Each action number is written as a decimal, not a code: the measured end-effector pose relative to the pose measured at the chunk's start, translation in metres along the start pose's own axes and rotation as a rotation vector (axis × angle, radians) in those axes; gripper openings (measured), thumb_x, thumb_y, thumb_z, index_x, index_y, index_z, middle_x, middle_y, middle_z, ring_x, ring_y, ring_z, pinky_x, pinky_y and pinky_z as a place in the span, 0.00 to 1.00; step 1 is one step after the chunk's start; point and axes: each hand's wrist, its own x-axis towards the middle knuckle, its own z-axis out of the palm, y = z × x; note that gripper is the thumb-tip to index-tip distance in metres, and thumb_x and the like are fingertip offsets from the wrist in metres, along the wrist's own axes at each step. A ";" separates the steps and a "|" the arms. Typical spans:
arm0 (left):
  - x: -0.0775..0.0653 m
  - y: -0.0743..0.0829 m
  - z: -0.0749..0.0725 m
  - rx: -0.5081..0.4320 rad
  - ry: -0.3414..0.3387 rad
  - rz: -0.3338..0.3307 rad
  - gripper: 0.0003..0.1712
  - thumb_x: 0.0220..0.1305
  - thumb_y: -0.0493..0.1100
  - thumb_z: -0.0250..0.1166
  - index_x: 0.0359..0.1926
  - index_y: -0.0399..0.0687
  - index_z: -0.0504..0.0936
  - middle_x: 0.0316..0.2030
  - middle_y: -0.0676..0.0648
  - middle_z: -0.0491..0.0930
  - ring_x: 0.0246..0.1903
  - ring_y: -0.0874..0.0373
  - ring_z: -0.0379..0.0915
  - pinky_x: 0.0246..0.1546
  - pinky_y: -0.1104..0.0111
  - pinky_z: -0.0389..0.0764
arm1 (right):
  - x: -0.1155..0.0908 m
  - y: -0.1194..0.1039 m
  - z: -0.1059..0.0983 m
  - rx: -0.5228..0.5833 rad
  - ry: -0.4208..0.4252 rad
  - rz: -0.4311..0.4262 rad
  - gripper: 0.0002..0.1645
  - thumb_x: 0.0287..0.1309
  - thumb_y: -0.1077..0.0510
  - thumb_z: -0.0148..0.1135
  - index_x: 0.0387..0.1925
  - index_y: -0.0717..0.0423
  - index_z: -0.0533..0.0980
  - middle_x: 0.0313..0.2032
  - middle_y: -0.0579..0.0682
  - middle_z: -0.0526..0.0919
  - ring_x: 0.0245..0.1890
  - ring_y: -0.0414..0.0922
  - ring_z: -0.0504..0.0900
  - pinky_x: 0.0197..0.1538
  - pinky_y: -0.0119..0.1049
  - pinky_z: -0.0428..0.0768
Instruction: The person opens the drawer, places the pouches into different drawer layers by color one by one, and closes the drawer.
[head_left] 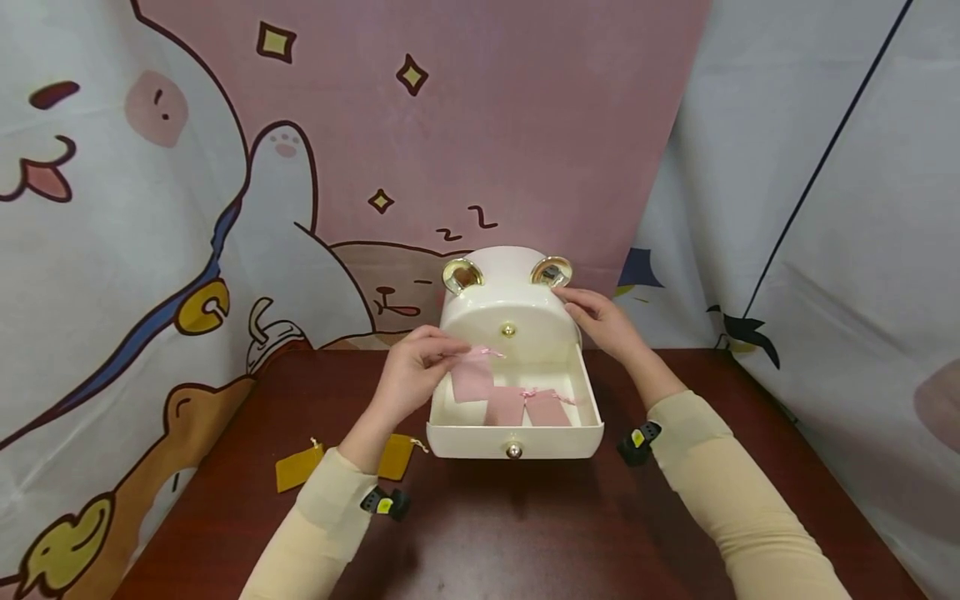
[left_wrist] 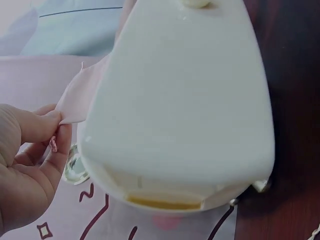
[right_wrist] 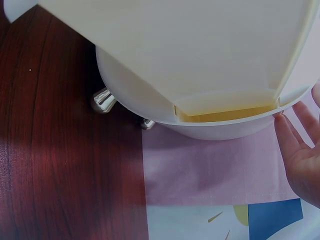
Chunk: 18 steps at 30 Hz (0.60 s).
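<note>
L hand pinches pink pouch, prob. so it hangs over drawer; loose-fingered R hand prob. steadies box.

Left fingers pinched — right fingers nearly straight — forearms angled inward.

At six o'clock from the box, the drawer — pouches inside; at the drawer's eight o'clock, two sacks on the table.

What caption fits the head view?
Left hand pinches a pink cloth pouch over the open white drawer of a glossy, rounded white box, right hand at its side.
</note>
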 end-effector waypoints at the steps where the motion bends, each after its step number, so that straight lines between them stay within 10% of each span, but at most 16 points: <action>1: 0.001 0.000 0.003 0.006 -0.007 0.014 0.12 0.58 0.29 0.70 0.41 0.45 0.91 0.38 0.49 0.82 0.34 0.57 0.75 0.33 0.68 0.80 | 0.000 -0.001 0.000 -0.001 -0.001 0.000 0.23 0.73 0.65 0.51 0.65 0.67 0.69 0.65 0.67 0.69 0.66 0.64 0.66 0.66 0.60 0.64; 18: 0.003 -0.009 0.024 0.055 -0.123 0.057 0.17 0.58 0.28 0.71 0.49 0.41 0.87 0.48 0.45 0.82 0.48 0.52 0.79 0.45 0.65 0.82 | 0.001 0.001 -0.001 0.010 -0.005 0.004 0.23 0.73 0.64 0.52 0.65 0.67 0.70 0.66 0.67 0.69 0.66 0.64 0.66 0.66 0.60 0.64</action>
